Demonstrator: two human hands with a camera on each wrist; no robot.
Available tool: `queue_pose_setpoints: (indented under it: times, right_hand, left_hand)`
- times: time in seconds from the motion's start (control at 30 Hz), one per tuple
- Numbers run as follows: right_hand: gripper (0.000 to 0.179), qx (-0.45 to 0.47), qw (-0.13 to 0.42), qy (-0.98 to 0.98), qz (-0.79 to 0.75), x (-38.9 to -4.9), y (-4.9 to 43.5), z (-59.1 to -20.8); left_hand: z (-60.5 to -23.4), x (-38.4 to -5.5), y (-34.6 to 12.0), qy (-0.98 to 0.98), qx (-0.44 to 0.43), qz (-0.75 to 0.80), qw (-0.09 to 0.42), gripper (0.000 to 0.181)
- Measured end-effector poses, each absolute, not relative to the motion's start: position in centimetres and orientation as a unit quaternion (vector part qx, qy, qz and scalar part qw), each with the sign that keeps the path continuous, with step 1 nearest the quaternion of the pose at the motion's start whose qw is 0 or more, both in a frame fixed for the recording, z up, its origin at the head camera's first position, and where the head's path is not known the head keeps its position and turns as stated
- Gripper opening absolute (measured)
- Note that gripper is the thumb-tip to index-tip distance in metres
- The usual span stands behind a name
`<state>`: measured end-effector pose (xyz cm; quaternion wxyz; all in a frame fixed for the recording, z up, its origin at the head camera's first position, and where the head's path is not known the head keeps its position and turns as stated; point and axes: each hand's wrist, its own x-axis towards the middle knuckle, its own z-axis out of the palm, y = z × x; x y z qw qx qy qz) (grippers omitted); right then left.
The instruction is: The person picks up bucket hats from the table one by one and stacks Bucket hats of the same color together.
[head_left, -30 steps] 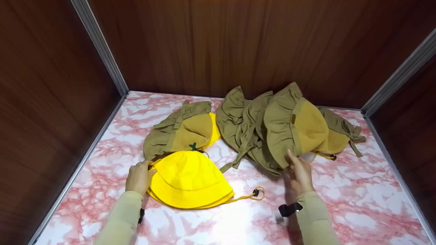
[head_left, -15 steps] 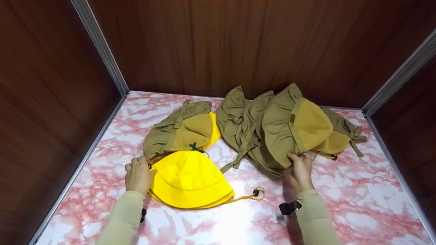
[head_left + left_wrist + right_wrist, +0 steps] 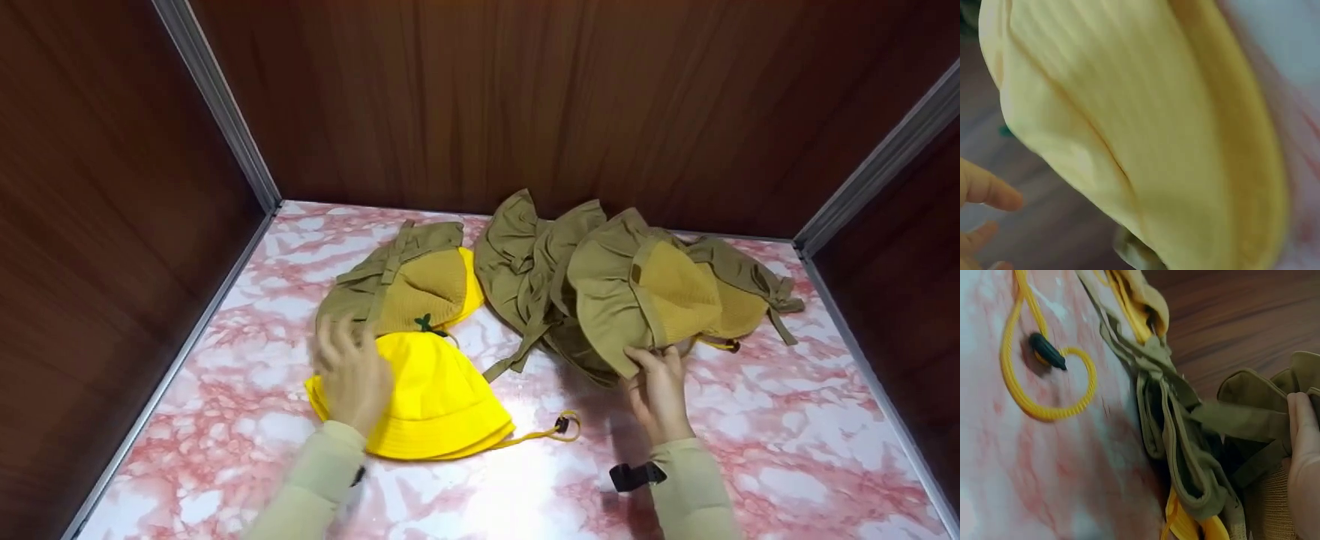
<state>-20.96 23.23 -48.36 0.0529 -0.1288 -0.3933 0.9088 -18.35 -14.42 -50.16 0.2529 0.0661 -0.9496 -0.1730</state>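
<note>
My left hand (image 3: pixel 354 382), blurred in the head view, is over the left part of a bright yellow bucket hat (image 3: pixel 439 390) with a dark green sprout on its crown. In the left wrist view its fingers (image 3: pixel 994 191) are spread, apart from the yellow cloth. At the right, my right hand (image 3: pixel 661 390) pinches the lower brim edge of an olive sun hat (image 3: pixel 679 289) with a mustard knit crown and a wide ruffled brim. That hat leans over other olive hats (image 3: pixel 517 262); the right wrist view shows a fabric strap (image 3: pixel 1247 422) by the hand.
Another olive and mustard hat (image 3: pixel 420 292) lies behind the yellow one, with yellow cloth (image 3: pixel 471 285) showing beside it. A yellow cord (image 3: pixel 555 433) with a black toggle extends across the pink marbled table (image 3: pixel 225 390). Dark wood panels (image 3: pixel 480 97) enclose the back and sides.
The left hand has left the yellow hat's left edge and moved right over it. The olive hat in the right hand has sunk lower, its crown sagging.
</note>
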Motion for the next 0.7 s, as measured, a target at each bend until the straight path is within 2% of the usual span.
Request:
queue_pose_setpoints:
  times: [0.13, 0.23, 0.3, 0.33, 0.4, 0.47, 0.53, 0.6, 0.7]
  right_hand:
    - [0.037, -0.128, 0.049, -0.387, 0.912, -19.7, 22.8, -48.5]
    - [0.039, -0.133, 0.048, -0.4, 0.906, -18.8, 22.4, -48.7]
    - [0.041, -0.132, 0.048, -0.409, 0.902, -18.2, 22.2, -48.9]
    - [0.042, -0.132, 0.047, -0.413, 0.9, -18.0, 22.1, -48.9]
    - [0.042, -0.128, 0.047, -0.419, 0.897, -17.5, 22.0, -49.0]
    - [0.041, -0.123, 0.042, -0.42, 0.898, -17.1, 21.9, -49.1]
    - [0.041, -0.114, 0.036, -0.414, 0.902, -16.8, 21.9, -49.1]
    - [0.04, -0.106, 0.029, -0.409, 0.906, -16.4, 22.0, -49.1]
    - [0.041, -0.094, 0.019, -0.407, 0.908, -16.0, 22.0, -49.2]
  left_hand:
    - [-50.3, -18.6, -10.7, -0.932, -0.009, -0.16, 0.325, 0.031]
    - [-50.1, -18.5, -7.8, -0.915, -0.062, -0.242, 0.316, 0.031]
    - [-49.6, -18.3, -6.0, -0.897, -0.093, -0.359, 0.24, 0.032]
    - [-49.4, -18.3, -5.2, -0.88, -0.103, -0.428, 0.179, 0.034]
    - [-48.8, -18.6, -3.7, -0.808, -0.104, -0.58, 0.02, 0.044]
    - [-48.6, -19.0, -2.6, -0.711, -0.068, -0.687, -0.135, 0.058]
    - [-48.6, -19.7, -1.7, -0.623, -0.027, -0.743, -0.245, 0.073]
    - [-48.8, -20.3, -1.1, -0.557, -0.004, -0.772, -0.307, 0.083]
    - [-49.3, -21.3, -0.2, -0.479, 0.019, -0.807, -0.346, 0.095]
